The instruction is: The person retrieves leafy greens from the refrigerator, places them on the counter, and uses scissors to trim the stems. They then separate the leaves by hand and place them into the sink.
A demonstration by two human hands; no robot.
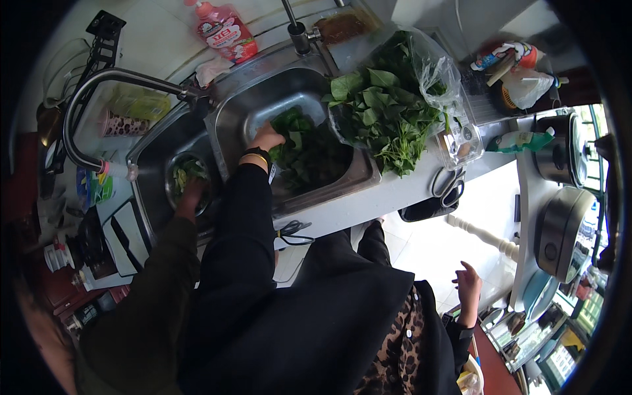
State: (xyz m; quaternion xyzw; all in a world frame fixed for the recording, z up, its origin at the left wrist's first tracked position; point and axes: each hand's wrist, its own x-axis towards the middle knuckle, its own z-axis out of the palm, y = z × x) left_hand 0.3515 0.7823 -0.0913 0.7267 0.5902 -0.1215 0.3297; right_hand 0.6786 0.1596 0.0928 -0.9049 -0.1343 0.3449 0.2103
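Observation:
My left hand (pixel 266 138), in a black sleeve with a yellow bracelet, reaches into the right basin (pixel 243 108) of a steel double sink. Its curled fingers grip at the edge of a heap of dark leafy greens (pixel 309 151); the fingertips are partly hidden. Out to my right side, well away from the counter, my right hand (pixel 468 284) is raised with fingers loosely apart and nothing in it. A large pile of leafy greens (pixel 382 99) lies on the counter right of the sink, partly in a clear plastic bag (pixel 434 66).
A co-worker's hand (pixel 190 192) dips into a metal bowl of greens in the left basin. A tall faucet (pixel 72 118) arches there. A pink soap bottle (pixel 226 33) stands behind. Scissors (pixel 449 187) hang near the counter edge, and a rice cooker (pixel 559 230) sits at right.

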